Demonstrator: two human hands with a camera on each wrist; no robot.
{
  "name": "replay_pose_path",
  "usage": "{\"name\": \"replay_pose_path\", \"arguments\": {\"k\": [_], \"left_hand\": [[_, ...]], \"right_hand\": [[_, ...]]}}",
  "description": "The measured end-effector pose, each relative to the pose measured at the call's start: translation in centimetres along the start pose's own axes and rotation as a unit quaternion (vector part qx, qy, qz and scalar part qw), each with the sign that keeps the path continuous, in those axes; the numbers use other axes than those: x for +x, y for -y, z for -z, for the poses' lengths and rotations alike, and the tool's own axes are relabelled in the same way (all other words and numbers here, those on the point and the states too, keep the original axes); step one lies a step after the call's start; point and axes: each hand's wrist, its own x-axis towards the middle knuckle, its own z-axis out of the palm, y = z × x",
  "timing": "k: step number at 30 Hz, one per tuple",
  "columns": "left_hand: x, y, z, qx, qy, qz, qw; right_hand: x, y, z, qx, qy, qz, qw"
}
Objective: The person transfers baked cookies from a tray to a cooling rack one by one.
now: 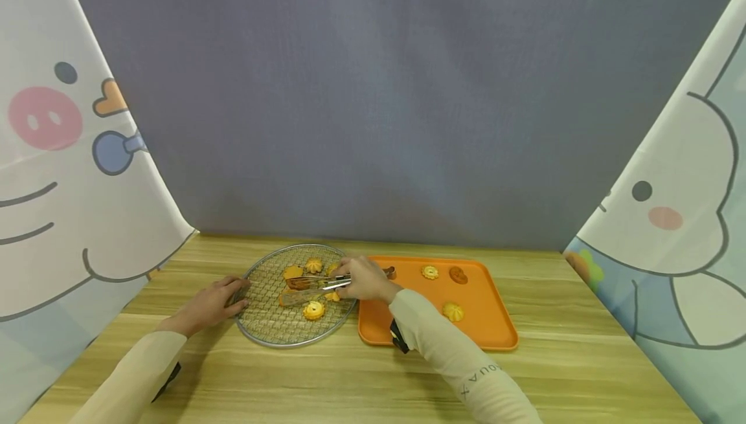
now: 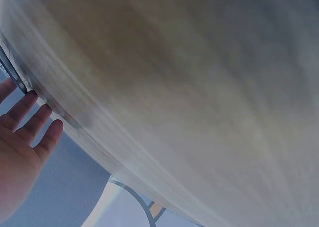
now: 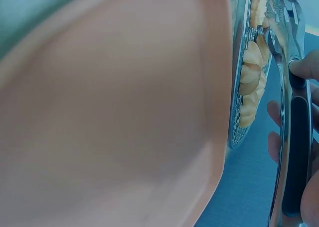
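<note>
My right hand (image 1: 364, 278) grips metal tongs (image 3: 298, 132) with a black-inlaid handle. The tong arms reach left over a round wire rack (image 1: 262, 327), their ends spread apart among the cookies. A brown cookie (image 1: 298, 284) shows by the upper tong end, overlapped by it in the head view. Yellow cookies, such as a ring-shaped one (image 1: 313, 311) and a fluted one (image 1: 314, 265), lie around the tongs on the mesh. At the rack's left rim my left hand (image 1: 212, 306) rests with its fingers extended; in the left wrist view the fingertips are right at the rim.
Right of the rack lies an orange tray (image 1: 489, 320), close against it. On it are a yellow ring cookie (image 1: 430, 272), a brown cookie (image 1: 458, 275) and a yellow fluted cookie (image 1: 453, 311). A grey cloth (image 1: 379, 120) hangs behind the wooden table (image 1: 280, 385).
</note>
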Motion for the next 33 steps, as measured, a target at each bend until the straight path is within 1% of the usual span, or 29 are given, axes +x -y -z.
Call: {"name": "replay_pose_path", "arguments": {"k": [5,9,15,18,21,26,33], "left_hand": [[0.0,0.1,0.0,0.001,0.000,-0.002,1.0000],[0.0,0.2,-0.1,0.001,-0.006,-0.008,1.0000],[0.0,0.3,-0.2,0.003,-0.006,-0.010,0.9999],[0.0,0.4,-0.4,0.003,-0.010,-0.014,0.9999],[0.1,0.5,-0.5,0.003,-0.013,-0.016,0.9998],[0.1,0.6,-0.5,0.003,-0.007,-0.013,0.9999],[0.0,0.5,-0.3,-0.002,-0.001,-0.006,1.0000]], "right_hand": [[0.0,0.2,0.0,0.001,0.007,-0.011,0.9999],[0.0,0.3,0.1,-0.005,0.008,-0.010,0.9999],[-0.2,0.3,0.6,0.019,0.017,-0.020,0.9995],[-0.4,0.3,0.8,0.023,0.017,-0.020,0.9994],[-0.7,0.3,1.1,0.013,0.015,-0.013,0.9997],[-1.3,0.4,1.6,0.004,0.014,-0.006,0.9999],[-2.4,0.2,2.4,0.018,0.014,-0.016,0.9996]]}}
